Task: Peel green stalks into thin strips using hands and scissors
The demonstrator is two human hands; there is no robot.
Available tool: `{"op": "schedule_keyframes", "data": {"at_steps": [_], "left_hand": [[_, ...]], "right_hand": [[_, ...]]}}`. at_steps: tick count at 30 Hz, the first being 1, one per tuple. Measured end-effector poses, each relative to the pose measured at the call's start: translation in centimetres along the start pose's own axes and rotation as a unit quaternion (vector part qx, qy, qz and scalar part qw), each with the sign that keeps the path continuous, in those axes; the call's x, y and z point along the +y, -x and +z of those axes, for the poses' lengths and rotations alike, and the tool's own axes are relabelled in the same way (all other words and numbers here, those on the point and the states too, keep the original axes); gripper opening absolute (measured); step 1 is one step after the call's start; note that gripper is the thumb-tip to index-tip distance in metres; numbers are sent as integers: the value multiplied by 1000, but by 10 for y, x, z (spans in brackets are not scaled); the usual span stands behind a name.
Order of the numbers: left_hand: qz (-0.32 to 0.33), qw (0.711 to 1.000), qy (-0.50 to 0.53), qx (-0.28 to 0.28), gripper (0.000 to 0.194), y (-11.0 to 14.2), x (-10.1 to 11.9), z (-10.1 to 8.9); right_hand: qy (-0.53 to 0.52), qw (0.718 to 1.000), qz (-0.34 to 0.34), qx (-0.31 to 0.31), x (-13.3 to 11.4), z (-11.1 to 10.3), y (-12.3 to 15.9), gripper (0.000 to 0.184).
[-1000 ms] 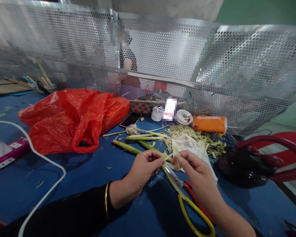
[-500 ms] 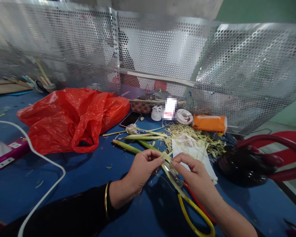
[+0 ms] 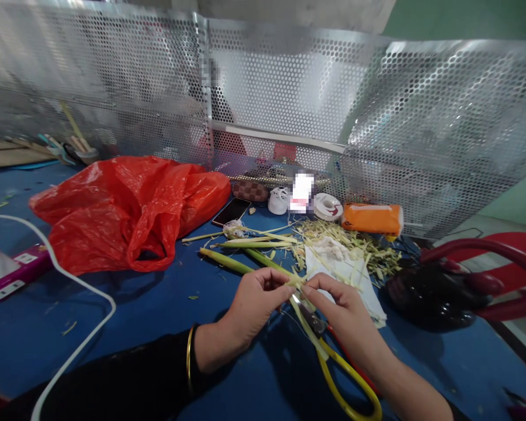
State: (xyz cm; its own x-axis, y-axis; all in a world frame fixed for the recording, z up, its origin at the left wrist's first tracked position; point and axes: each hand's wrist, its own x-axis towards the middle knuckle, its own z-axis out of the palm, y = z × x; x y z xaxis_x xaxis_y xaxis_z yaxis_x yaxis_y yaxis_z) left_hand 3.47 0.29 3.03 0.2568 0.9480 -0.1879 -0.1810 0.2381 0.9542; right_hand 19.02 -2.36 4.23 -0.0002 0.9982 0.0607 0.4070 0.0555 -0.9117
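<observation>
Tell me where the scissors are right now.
In the head view, the scissors are right of centre toward the bottom edge, close beside the right hand, whose wrist partly hides them.

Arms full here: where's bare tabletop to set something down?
Mostly bare tabletop lies between the white cable and left hand, in front of the red bag. Crowded spots: scissors by the right hand; stalks, shavings and white sheet beyond both.
</observation>
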Motion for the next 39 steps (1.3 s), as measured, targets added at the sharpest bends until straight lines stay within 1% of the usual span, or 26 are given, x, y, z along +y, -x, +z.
{"op": "schedule_keyframes", "data": {"at_steps": [3, 7, 9, 13, 17, 20, 24, 27, 30, 33, 36, 39], "left_hand": [[3, 1000, -15, -6, 23, 0, 0, 1], [28, 999, -39, -15, 21, 1, 0, 2], [48, 997, -54, -25, 18, 2, -1, 2], [77, 991, -98, -47, 9, 3, -5, 1], [79, 987, -127, -56, 8, 3, -10, 0], [75, 985, -133, -82, 4, 3, -12, 0], [72, 980, -138, -122, 5, 3, -12, -1], [72, 978, -152, -127, 5, 3, -11, -2], [76, 973, -181, -120, 3, 5, -8, -2], [108, 959, -237, -116, 6, 8, -6, -2], [165, 932, -303, -108, 11, 9, -7, -3], [213, 909, -343, -103, 13, 10, -7, -5]], "right_hand": [[8, 1000, -15, 8, 2, 2, 0, 24], [17, 998, -42, 44, 6, 4, -1, 15], [39, 997, -54, 46, 7, 4, 0, 15], [71, 992, -98, 26, 9, 3, 1, 18], [66, 987, -136, 56, 10, 2, 2, 16], [49, 990, -120, 61, 7, 2, 2, 17], [24, 997, -59, 41, 0, 3, 1, 20], [9, 999, -28, 33, -3, 3, 0, 24], [-8, 1000, -16, 21, -2, 2, 0, 24], [-12, 999, -23, 23, 1, 3, -1, 22], [-15, 999, -34, 39, 4, 6, 0, 20], [-32, 998, -26, 52, 6, 9, 1, 21]]}}
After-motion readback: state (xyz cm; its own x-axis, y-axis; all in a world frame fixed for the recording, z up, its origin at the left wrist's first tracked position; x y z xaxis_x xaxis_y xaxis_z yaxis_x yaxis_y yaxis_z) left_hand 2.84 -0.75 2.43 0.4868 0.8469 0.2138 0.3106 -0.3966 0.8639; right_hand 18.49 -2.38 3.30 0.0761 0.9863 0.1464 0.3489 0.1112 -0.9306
